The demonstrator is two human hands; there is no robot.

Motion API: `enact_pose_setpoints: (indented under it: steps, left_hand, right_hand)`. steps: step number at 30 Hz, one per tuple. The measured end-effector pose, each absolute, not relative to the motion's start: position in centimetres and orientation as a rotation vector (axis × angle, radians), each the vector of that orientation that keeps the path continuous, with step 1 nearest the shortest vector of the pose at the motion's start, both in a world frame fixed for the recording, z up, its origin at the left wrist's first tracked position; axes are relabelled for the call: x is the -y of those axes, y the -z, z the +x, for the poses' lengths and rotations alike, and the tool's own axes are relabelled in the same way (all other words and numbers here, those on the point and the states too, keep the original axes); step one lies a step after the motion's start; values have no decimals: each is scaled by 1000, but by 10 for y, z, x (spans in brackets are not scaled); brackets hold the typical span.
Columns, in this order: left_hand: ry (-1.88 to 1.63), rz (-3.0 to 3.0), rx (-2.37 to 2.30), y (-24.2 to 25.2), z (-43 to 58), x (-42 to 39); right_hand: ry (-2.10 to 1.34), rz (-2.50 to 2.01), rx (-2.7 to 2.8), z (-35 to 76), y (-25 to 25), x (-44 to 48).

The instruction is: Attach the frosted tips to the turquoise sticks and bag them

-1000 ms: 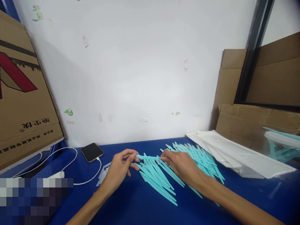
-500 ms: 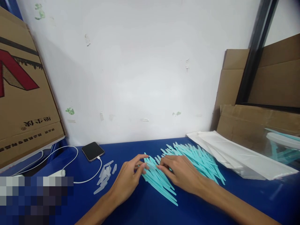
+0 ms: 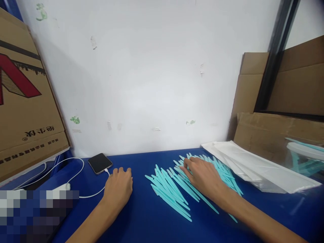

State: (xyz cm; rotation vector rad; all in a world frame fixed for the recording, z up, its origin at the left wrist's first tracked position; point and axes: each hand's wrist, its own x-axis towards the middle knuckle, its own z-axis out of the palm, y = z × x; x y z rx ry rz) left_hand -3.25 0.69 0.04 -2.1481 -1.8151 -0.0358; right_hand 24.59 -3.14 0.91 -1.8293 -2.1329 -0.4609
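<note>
My left hand (image 3: 118,185) rests on the table at left, over the spot where small translucent sleeves lay. Its fingers are curled downward and cover whatever lies beneath them. My right hand (image 3: 204,175) is at the larger heap of slim teal sticks (image 3: 229,177), shaped like eyebrow razors. Thumb and fingers are bent together on a teal stick; the fingertips are partly hidden. Between the hands, a smaller group of teal sticks (image 3: 169,190) lies fanned on the blue table, roughly side by side.
A phone (image 3: 100,163) with a white charging cable (image 3: 95,196) lies behind my left hand. White plastic bags (image 3: 255,165) are stacked at right, near a clear bag holding teal sticks (image 3: 303,165). Cardboard boxes (image 3: 32,111) flank both sides, and a white wall (image 3: 152,74) stands behind.
My hands have parted from the smaller group of sticks. The left moved left over the translucent sleeves, the right moved to the larger heap. Some sticks there have shifted toward me.
</note>
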Motion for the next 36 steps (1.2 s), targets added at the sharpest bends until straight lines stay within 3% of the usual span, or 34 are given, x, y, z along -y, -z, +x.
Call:
enact_pose_setpoints:
  steps: [4,9,16,23,36]
  left_hand:
    - [-48,-2161,1818,1,-23,0]
    - [-128,-2260,1761,-1,-20,2]
    - [82,-2377,1686,12,-23,-6]
    - [893,-2705,1622,11,-17,-11]
    - [2425,-2644,2066,-1,-13,-13]
  right_hand:
    - [242,-1624,2351,237,-7,38]
    - [240,-1610,2431,228,4,45]
    - [266,-1599,2510,229,2,47]
    - [345,-1541,2453,229,-5,46]
    - [248,-1404,2444,228,-11,47]
